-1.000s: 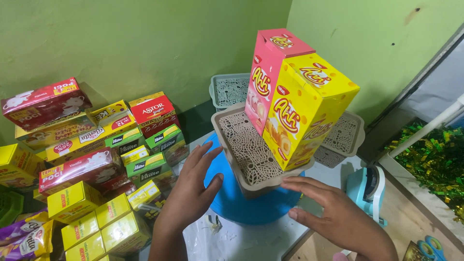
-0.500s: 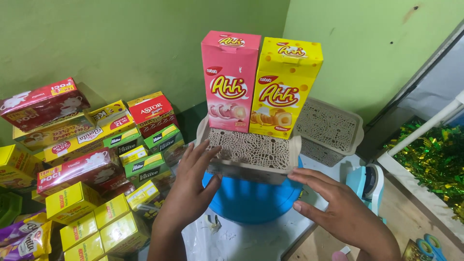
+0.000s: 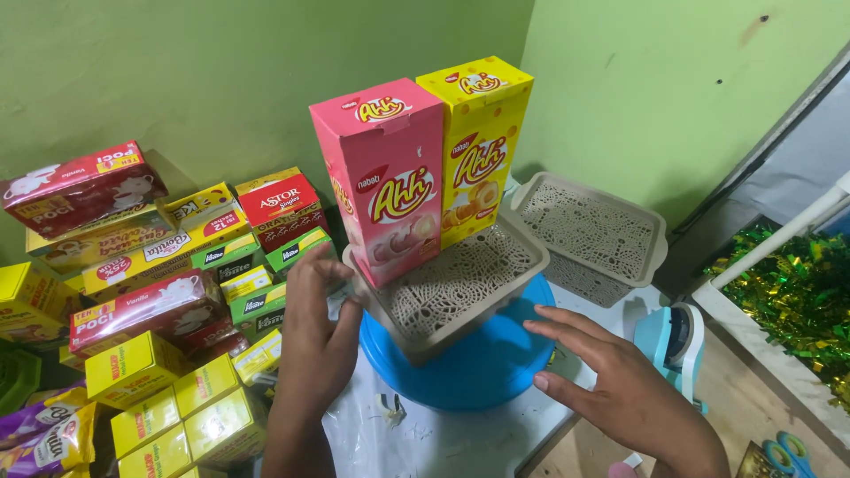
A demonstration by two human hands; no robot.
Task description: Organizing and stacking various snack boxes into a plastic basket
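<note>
My left hand [image 3: 317,341] is up with fingers loosely curled, fingertips touching the near-left corner of the beige perforated tray [image 3: 460,288]. Right hand [image 3: 611,376] lies flat, fingers pressed together, hovering just off the tray's right edge, gripping nothing. The tray sits tilted on a blue round base [image 3: 478,367], pink box [image 3: 385,177] and yellow box [image 3: 474,146] upright side by side along its far edge

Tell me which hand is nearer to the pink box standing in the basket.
Left. The left hand touches the basket's left corner just below the pink box; the right hand hovers farther off, beyond the blue disc.
</note>
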